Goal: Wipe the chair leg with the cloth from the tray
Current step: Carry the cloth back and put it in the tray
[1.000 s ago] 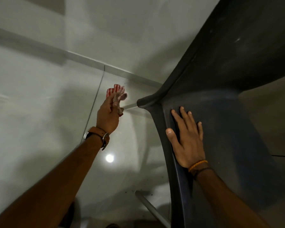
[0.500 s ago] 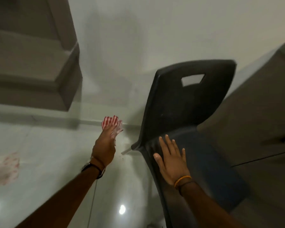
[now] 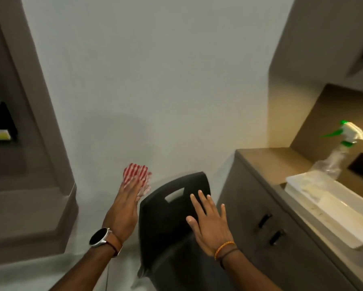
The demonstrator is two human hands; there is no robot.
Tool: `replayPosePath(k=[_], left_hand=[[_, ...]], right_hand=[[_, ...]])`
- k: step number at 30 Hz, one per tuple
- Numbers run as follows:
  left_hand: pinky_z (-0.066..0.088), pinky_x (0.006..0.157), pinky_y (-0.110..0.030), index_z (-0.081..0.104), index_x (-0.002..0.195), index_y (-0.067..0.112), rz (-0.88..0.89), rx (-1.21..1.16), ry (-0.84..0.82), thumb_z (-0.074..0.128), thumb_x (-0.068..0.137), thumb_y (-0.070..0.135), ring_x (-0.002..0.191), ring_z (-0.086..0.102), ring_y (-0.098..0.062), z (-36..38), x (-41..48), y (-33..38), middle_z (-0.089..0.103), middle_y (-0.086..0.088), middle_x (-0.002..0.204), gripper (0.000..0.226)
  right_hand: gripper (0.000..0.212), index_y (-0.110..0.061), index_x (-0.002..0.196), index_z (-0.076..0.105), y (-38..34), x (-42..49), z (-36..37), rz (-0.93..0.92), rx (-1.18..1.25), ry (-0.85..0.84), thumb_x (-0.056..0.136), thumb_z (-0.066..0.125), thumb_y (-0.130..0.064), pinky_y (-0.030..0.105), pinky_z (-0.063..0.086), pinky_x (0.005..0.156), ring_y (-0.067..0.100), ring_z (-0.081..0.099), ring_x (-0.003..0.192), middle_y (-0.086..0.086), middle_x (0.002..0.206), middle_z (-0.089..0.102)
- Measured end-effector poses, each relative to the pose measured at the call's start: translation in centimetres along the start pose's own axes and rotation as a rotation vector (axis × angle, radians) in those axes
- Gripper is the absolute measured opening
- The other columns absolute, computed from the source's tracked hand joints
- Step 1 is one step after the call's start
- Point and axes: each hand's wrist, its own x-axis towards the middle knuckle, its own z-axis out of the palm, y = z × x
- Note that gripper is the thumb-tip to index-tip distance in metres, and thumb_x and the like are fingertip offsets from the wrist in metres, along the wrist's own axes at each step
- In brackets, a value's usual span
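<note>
Right now my left hand [image 3: 125,208] holds the red-and-white striped cloth [image 3: 137,179], fingers stretched almost straight with the fabric bunched at their tips and standing up past them. It sits just left of the black chair [image 3: 172,208], apart from the backrest edge. A watch [image 3: 98,237] on a tan strap rides that wrist.

My right hand [image 3: 209,225] is spread wide and flat, holding nothing, over the right side of the chair back; whether the palm actually presses the plastic I cannot tell. 2 cords, 1 orange and 1 dark, circle that wrist [image 3: 225,249]. The chair's handle cutout [image 3: 174,194] shows between my 2 hands, nearer the far edge of the backrest.

The chair legs are out of sight, so I cannot place the leg itself.

To the right, a brown counter [image 3: 268,159] carries the white tray [image 3: 331,208], and a clear spray bottle [image 3: 340,152] with a green-and-white trigger stands at the tray's far end. 2 dark handles [image 3: 269,228] sit on the cabinet front below.
</note>
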Motion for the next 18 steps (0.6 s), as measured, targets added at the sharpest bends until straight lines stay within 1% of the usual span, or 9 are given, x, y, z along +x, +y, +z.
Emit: replayPosePath(k=[2,4,6,9,11,13,15,18], left_hand=[[0.030,0.121,-0.038,0.017,0.158,0.028,0.059,0.053,-0.012,0.045,0.092,-0.012,0.155,0.012,-0.014,-0.7,2.1,3.0,0.016,0.006,0.168,0.082],[0.040,0.115,-0.037,0.024,0.157,0.024,0.108,0.077,-0.055,0.048,0.089,-0.010,0.154,0.017,-0.018,-1.0,4.0,6.6,0.021,0.003,0.166,0.080],[0.048,0.110,-0.035,0.024,0.157,0.023,0.162,0.103,-0.110,0.051,0.087,-0.010,0.155,0.016,-0.020,-0.7,5.5,10.1,0.020,0.004,0.167,0.082],[0.057,0.098,-0.033,0.020,0.158,0.025,0.269,0.100,-0.186,0.050,0.086,-0.009,0.155,0.012,-0.019,0.0,7.3,15.5,0.017,0.008,0.167,0.084],[0.058,0.096,-0.034,0.024,0.157,0.024,0.327,0.073,-0.215,0.050,0.085,-0.011,0.155,0.013,-0.021,1.0,8.1,18.8,0.020,0.007,0.166,0.084],[0.054,0.103,-0.036,0.024,0.157,0.024,0.367,0.050,-0.235,0.049,0.086,-0.010,0.155,0.011,-0.021,2.7,8.7,22.2,0.020,0.006,0.167,0.083],[0.047,0.109,-0.035,0.019,0.158,0.024,0.387,0.031,-0.252,0.049,0.086,-0.009,0.156,0.010,-0.021,4.6,9.0,25.4,0.017,0.004,0.167,0.085],[0.047,0.108,-0.032,0.017,0.159,0.025,0.438,-0.015,-0.287,0.051,0.087,-0.010,0.155,0.012,-0.021,7.5,8.9,29.7,0.016,0.004,0.168,0.087]], right_hand=[[0.077,-0.042,0.167,-0.008,0.6,-0.4,-3.6,0.020,-0.012,0.050,0.096,-0.003,-0.073,0.061,-0.006,0.128,0.023,-0.009,0.167,-0.010,0.177,-0.017],[0.077,-0.042,0.167,-0.009,1.6,-1.0,-7.1,0.053,-0.028,0.088,0.097,-0.004,-0.073,0.062,-0.007,0.128,0.024,-0.008,0.167,-0.008,0.179,-0.015],[0.078,-0.041,0.167,-0.010,2.9,-1.8,-10.3,0.085,-0.058,0.117,0.096,-0.004,-0.073,0.063,-0.008,0.127,0.025,-0.009,0.167,-0.009,0.178,-0.017],[0.081,-0.039,0.168,-0.008,5.4,-3.7,-14.8,0.157,-0.095,0.169,0.094,-0.005,-0.073,0.063,-0.010,0.126,0.026,-0.008,0.167,-0.008,0.175,-0.019],[0.080,-0.040,0.168,-0.005,7.5,-5.2,-17.2,0.217,-0.113,0.201,0.095,-0.003,-0.073,0.065,-0.004,0.129,0.026,-0.003,0.167,-0.005,0.180,-0.010],[0.074,-0.040,0.168,-0.003,10.3,-7.2,-19.2,0.282,-0.127,0.231,0.101,0.004,-0.071,0.065,0.002,0.130,0.026,0.001,0.168,-0.004,0.181,-0.004],[0.069,-0.041,0.168,-0.001,13.2,-9.2,-20.4,0.353,-0.121,0.241,0.106,0.013,-0.069,0.065,0.003,0.130,0.027,0.001,0.168,-0.004,0.181,-0.002],[0.069,-0.042,0.167,-0.004,17.3,-12.7,-20.8,0.443,-0.122,0.249,0.106,0.014,-0.069,0.064,0.001,0.129,0.027,-0.003,0.168,-0.005,0.181,-0.007]])
